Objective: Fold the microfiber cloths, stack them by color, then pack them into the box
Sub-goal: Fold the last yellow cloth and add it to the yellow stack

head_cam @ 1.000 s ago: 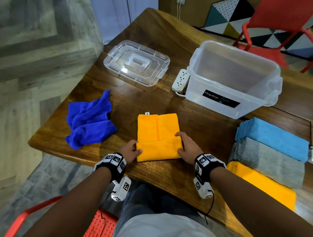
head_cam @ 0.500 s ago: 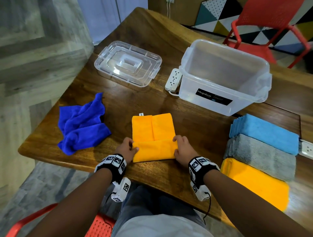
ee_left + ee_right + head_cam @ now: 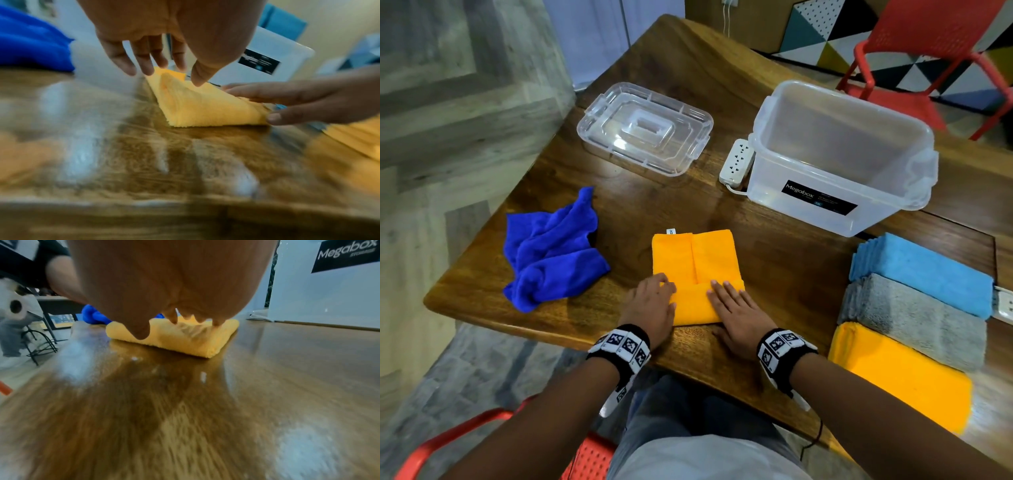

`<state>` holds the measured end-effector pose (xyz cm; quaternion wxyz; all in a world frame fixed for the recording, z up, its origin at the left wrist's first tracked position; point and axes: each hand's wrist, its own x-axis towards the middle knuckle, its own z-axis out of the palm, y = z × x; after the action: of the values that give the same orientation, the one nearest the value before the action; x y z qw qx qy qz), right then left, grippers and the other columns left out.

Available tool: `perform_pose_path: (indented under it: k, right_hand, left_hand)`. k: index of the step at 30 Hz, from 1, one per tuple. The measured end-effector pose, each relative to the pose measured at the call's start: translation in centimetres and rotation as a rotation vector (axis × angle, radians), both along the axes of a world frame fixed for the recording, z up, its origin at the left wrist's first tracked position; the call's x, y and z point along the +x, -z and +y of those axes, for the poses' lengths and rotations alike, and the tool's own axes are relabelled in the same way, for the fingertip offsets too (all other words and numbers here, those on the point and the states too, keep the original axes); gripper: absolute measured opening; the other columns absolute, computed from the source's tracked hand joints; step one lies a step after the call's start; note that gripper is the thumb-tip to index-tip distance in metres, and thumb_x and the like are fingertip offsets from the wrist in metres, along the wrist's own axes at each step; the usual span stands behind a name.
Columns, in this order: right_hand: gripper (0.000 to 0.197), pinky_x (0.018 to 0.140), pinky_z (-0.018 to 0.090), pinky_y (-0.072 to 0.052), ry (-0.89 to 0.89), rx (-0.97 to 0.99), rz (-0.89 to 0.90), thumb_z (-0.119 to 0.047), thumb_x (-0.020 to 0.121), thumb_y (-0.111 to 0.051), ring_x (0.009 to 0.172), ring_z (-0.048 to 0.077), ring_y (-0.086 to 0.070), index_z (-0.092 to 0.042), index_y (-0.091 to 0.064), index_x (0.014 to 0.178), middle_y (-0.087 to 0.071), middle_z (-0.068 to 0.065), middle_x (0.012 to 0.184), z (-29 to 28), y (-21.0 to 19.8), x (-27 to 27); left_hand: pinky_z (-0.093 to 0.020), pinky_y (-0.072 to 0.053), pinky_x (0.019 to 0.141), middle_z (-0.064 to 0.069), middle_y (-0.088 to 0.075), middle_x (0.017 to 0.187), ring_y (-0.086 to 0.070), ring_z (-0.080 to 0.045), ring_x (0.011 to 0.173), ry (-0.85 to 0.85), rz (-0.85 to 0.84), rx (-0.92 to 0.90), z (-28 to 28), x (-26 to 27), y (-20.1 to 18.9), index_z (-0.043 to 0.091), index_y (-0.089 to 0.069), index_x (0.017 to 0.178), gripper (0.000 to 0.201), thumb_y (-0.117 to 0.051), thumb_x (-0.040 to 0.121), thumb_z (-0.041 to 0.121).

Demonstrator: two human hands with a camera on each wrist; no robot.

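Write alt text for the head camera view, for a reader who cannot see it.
Two hands, left hand and right hand, press flat on a half-folded orange cloth on a wooden table. A crumpled blue cloth lies to its left; an open clear box stands beyond it.

On the box in front of me sits a black label with "Megabox" in white letters; the smaller lines under the name and to its right are too fine to read in the head view. From my right wrist the same label reads "Megabox" with a smaller word below it, seemingly "STORAGE", though it is blurred. From my left wrist the label is only a dark smear. The white tag on the orange cloth bears dark print I cannot make out. My wristbands carry black-and-white square code markers, no letters.
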<state>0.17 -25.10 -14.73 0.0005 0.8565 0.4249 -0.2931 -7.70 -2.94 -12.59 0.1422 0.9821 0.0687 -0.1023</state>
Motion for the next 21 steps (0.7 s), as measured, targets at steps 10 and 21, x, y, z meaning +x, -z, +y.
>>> perform_pose_path:
  k: [10,21]
  right_hand:
    - [0.071,0.124,0.042,0.003,0.002,-0.047,-0.019,-0.044,0.106,-0.028,0.151,0.022,0.020,-0.018,0.013,0.157,0.024,0.001,0.163,0.2,0.5,0.2]
    - [0.060,0.124,0.044,-0.010,-0.065,-0.114,-0.076,-0.009,0.106,-0.032,0.154,0.020,-0.006,-0.018,-0.006,0.160,-0.001,0.001,0.168,1.0,-2.0,2.4]
  left_hand:
    - [-0.053,0.010,0.117,0.008,0.039,0.151,0.024,-0.016,0.146,0.266,0.337,0.148,-0.5,-1.0,3.7,0.026,0.031,0.145,0.080,-0.002,0.086,0.068]
    - [-0.052,0.009,0.116,0.001,0.024,0.159,0.014,-0.019,0.149,0.299,0.376,0.259,-0.5,-0.8,2.0,0.018,0.017,0.153,0.070,-0.018,0.102,0.051]
